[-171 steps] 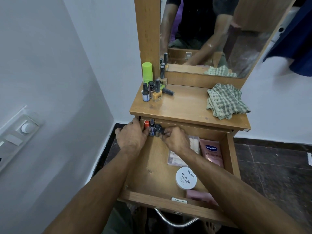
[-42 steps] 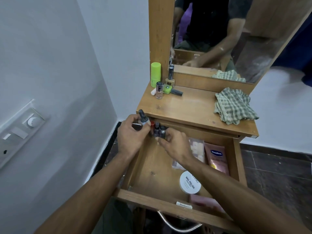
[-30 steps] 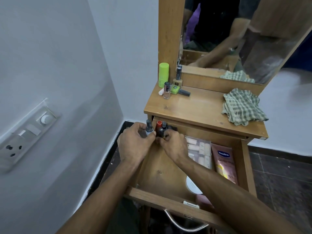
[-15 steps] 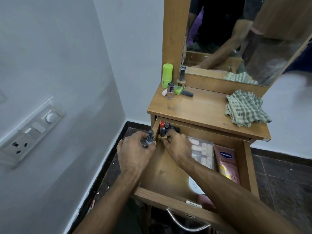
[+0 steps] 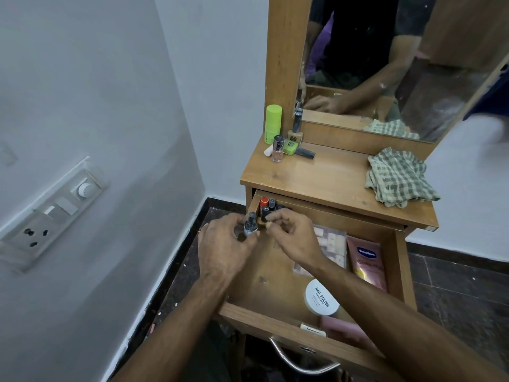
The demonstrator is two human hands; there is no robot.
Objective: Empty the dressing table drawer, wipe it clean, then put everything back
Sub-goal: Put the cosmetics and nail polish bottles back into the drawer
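Holding a small dark-capped bottle [image 5: 250, 226] upright, the left hand [image 5: 224, 249] has its fingers curled round it at the far left corner of the open drawer [image 5: 264, 312]. Just right of it, the right hand [image 5: 292, 235] pinches another small bottle [image 5: 265, 216] with curled fingers, beside a cluster of polish bottles [image 5: 268, 205] standing in that corner. To do this step well, I judge each bottle should go down upright, snug against its neighbours, one at a time so none topples. Further right in the drawer lie a clear packet [image 5: 330, 244], a pink tube [image 5: 367, 260] and a white jar [image 5: 321, 300]. On the bench [image 5: 325, 177] above, a few bottles [image 5: 281, 144] wait at far left; the checked cloth [image 5: 399, 177] rests at right.
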